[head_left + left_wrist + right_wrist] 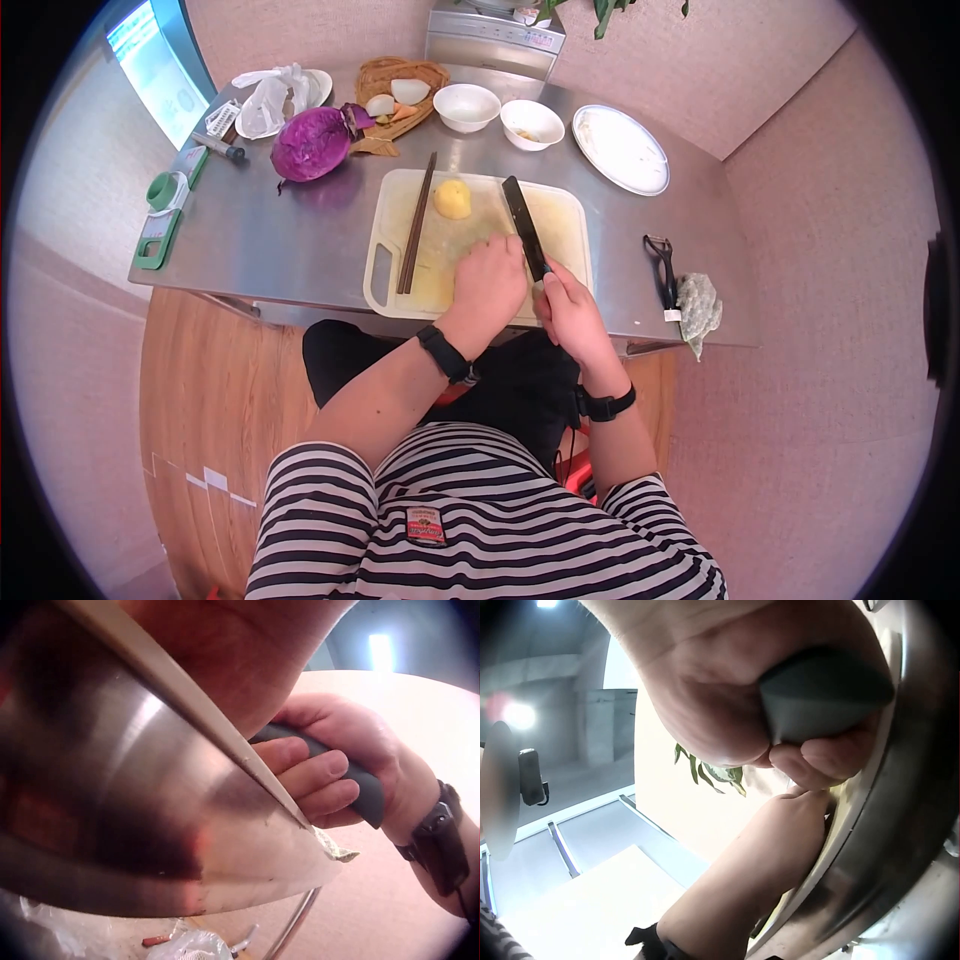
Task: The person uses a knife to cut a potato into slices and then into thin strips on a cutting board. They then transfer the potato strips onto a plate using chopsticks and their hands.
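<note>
Near the left edge of the worktop (250,232) lies a green slicer (161,192); further in, towards the back edge, sits a cabbage (311,145). Along the board's (565,225) left side, two chopsticks (417,222) lie side by side; a bump could set them rolling (they look slim and loose). The yellow potato (453,199) rests near the board's back edge, touching neither hand. The left hand (490,278) is low over the board's front half; whether its fingers hold anything I cannot tell, since its back hides what is beneath. The knife (525,228) stands just beside those fingers, its tip towards the board's back edge. The right hand's (573,312) fingers are wrapped around the handle. The likeliest mishap is a nick to the left fingers, should the blade slip sideways or whatever is under them shift. A plate (620,150) sits by the back edge. Near the right front corner lie a peeler (661,268) and a bag (699,308) (at the front edge, so a brushing sleeve might knock it off).
</note>
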### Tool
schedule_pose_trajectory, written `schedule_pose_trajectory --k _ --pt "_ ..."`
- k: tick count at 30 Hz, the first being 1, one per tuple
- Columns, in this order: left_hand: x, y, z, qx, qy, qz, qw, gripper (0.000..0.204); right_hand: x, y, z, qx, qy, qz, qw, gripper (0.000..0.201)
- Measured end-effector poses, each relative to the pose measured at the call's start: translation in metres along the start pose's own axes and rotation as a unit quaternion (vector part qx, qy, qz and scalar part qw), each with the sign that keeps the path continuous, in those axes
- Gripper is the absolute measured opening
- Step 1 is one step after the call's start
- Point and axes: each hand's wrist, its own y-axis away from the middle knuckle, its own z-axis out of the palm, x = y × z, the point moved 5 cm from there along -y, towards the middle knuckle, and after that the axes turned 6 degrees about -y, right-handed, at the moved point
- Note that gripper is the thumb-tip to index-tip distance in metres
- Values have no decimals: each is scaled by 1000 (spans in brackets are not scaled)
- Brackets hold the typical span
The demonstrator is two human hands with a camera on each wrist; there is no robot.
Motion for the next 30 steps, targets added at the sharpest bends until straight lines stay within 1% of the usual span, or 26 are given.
schedule_pose_trajectory --k 1,3,7,9,14,16,18,22,23,25,27,28,30 --pt "1 1 0 4 0 4 1000 11 0 1 0 1 -1 2 1000 45" --pt "2 0 1 0 0 3 1000 11 -3 0 1 2 37 -11 999 45" --pt "1 0 -2 0 -1 5 1000 12 5 -4 -3 4 41 0 999 46" --pt "1 0 -1 0 -2 3 1000 12 5 -5 -7 21 138 -24 990 46" --pt "1 -1 -2 1 1 -2 1000 13 6 -8 -5 27 172 -45 984 46" --pt "1 0 0 -12 -9 3 1000 13 4 -8 -5 23 176 -48 983 45" --pt "1 0 3 -12 -9 5 1000 13 0 -10 -4 33 220 -73 972 45" --pt "2 0 1 -18 -10 12 1000 13 -7 -16 1 33 227 -65 971 45" --pt "3 0 -1 -18 -9 14 1000 13 -5 -20 1 25 208 -76 975 45" --pt "2 -1 -4 -33 11 -9 999 12 -1 -22 0 18 189 -92 978 45" --pt "1 -1 -2 -16 -2 1 1000 12 3 -20 -2 14 176 -71 982 45" --pt "1 -1 -2 -4 -15 11 1000 12 -3 -15 -1 12 178 -74 981 45" --pt "0 -1 1 1 -9 5 1000 12 -3 -4 -1 13 140 48 989 46"
